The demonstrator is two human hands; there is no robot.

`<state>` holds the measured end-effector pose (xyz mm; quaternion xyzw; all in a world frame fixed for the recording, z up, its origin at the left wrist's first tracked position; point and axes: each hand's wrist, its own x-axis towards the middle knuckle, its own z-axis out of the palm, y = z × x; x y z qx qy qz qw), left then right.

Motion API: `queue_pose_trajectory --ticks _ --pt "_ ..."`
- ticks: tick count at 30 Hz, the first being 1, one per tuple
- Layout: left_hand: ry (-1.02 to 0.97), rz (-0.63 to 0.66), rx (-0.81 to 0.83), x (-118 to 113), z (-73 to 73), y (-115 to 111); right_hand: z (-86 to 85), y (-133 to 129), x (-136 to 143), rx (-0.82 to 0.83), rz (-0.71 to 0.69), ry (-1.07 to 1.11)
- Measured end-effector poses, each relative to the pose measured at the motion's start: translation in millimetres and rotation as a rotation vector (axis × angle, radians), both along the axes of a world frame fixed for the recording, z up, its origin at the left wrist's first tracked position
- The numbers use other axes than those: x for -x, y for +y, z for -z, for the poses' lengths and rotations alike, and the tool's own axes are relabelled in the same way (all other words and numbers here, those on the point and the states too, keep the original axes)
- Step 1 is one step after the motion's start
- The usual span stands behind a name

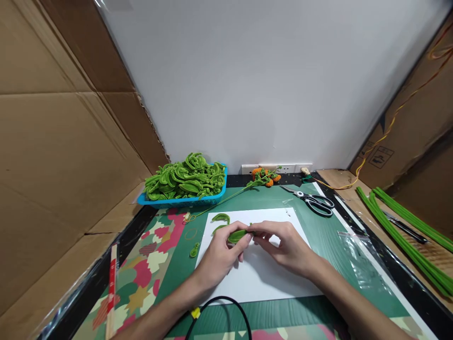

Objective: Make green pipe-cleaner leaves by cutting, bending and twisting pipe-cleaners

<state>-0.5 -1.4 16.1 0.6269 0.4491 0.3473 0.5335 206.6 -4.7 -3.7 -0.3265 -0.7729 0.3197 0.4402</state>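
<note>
Surface (166,269) set in a corner: green covering, leaf-and-star patterned stretch down the left side, dark edging. Pale wall (230,94) behind; cardboard sheets (63,137) stand at left, more cardboard (414,141) at right, with an orange-yellow cord (363,163) running down it to a plug (305,171) by the outlet strip (247,168) at the wall's foot.

White paper (269,290) lies mid-surface. Above it, one fuzzy green leaf (236,237), held between both hands. Left hand (221,257): thumb and fingers closed round the leaf. Right hand (290,250): fingertips pinched at the leaf's right end.

Curled green piece (221,217) on the paper, just beyond the left hand. Small green piece (194,250) and a thin loop (190,233) lie left of the paper.

Back left: blue tray (166,204) heaped with green pieces (187,177). To its right, an orange flower stem (260,182) lying slantwise, then scissors (313,200), blades slightly parted.

Right side: clear bag (368,264), long green strips (406,250), dark-handled tool (406,230) between them. Near edge: black cable (244,314) in a loop. Red-and-pale stick (112,278) at left.
</note>
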Motion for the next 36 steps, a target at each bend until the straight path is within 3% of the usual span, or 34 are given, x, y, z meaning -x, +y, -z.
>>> queue_pose_trajectory --ticks 6,10,15,21,26,30,36 --pt "-0.024 0.032 0.068 7 4.0 5 2.9 -2 0 -0.064 0.01 -0.116" --pt "-0.143 0.043 0.209 7 4.4 6 4.1 -2 -3 -0.357 0.134 -0.269" --pt "-0.249 -0.015 0.268 4 0.9 5 -1.0 -1 -5 -0.659 0.238 -0.426" --pt "-0.274 0.0 0.305 5 -3.6 4 -8.6 -3 -5 -0.715 0.168 -0.587" --pt "-0.283 -0.004 0.354 2 -6.6 2 -10.5 -3 1 -0.806 0.221 -0.634" --pt "-0.314 0.002 0.406 1 -10.3 0 -5.2 -5 8 -0.675 0.218 -0.498" --pt "-0.326 -0.056 0.393 1 -12.4 0 -3.1 -12 22 -0.056 0.119 -0.032"
